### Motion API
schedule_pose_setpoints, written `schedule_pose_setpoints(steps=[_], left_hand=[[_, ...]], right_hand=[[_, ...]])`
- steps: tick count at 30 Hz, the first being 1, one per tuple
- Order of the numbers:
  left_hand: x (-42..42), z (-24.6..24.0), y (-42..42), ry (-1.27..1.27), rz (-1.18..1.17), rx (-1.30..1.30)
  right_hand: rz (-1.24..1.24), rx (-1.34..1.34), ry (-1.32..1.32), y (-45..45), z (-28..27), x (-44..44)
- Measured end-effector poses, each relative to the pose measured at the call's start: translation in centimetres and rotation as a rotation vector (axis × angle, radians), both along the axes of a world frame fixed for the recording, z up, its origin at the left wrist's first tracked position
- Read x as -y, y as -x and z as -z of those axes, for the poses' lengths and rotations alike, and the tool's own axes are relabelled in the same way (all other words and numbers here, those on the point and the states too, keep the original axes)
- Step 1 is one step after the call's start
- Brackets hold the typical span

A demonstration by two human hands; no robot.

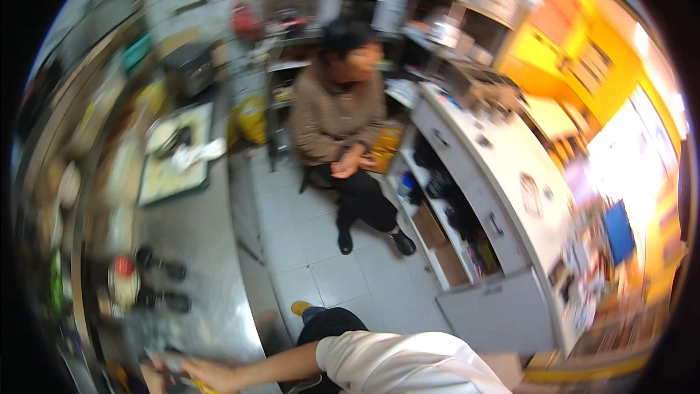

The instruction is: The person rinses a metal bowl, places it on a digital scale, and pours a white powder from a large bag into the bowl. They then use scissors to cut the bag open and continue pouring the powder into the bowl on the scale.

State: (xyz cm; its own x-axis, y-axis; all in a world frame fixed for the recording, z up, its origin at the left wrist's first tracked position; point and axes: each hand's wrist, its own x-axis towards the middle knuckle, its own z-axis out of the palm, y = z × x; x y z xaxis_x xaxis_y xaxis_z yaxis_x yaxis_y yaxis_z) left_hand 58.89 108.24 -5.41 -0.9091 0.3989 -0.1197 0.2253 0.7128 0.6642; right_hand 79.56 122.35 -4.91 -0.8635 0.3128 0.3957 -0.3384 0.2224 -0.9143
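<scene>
Over the near end of the steel counter [219, 295], my right hand [210, 375] is closed on a yellow-handled tool [202, 386], its kind too blurred to tell. Close beside it at the lower left is my left hand [155, 375], near a blurred greyish thing; whether it grips that thing is unclear. Beyond my hands stand a jar with a red lid [124, 268] and black objects [161, 265]. Farther along, a green-edged cutting board [178, 175] carries a crumpled white cloth or bag [199, 156] and a blurred metal item.
A seated person [342, 104] in a brown top sits in the tiled aisle, hands together. To the right stands a white-topped cabinet [508, 175] with open shelves and a door [495, 312] swung out. A black appliance [191, 68] and yellow bag [251, 120] are farther back.
</scene>
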Motion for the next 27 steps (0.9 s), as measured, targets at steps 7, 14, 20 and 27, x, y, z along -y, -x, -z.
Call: schedule_pose_setpoints(steps=[7, 14, 20, 27], left_hand=[[1.3, -0.3, 5.6, 0.2, 0.234, 0.318], [1.3, -2.4, -0.3, -0.007, 0.005, 0.32], [1.7, -4.7, -7.1, -0.371, -0.168, 0.24], [1.0, -10.5, -13.8, -0.774, -0.397, 0.169]], right_hand=[[0.124, -0.292, 0.018, -0.8, 1.6, -3.3], [0.25, -0.136, 0.058, -1.3, 2.9, -7.0], [-0.139, 0.231, 0.722, -3.1, 1.1, -7.4], [-0.014, 0.181, -0.111, -7.2, 0.9, -12.2]])
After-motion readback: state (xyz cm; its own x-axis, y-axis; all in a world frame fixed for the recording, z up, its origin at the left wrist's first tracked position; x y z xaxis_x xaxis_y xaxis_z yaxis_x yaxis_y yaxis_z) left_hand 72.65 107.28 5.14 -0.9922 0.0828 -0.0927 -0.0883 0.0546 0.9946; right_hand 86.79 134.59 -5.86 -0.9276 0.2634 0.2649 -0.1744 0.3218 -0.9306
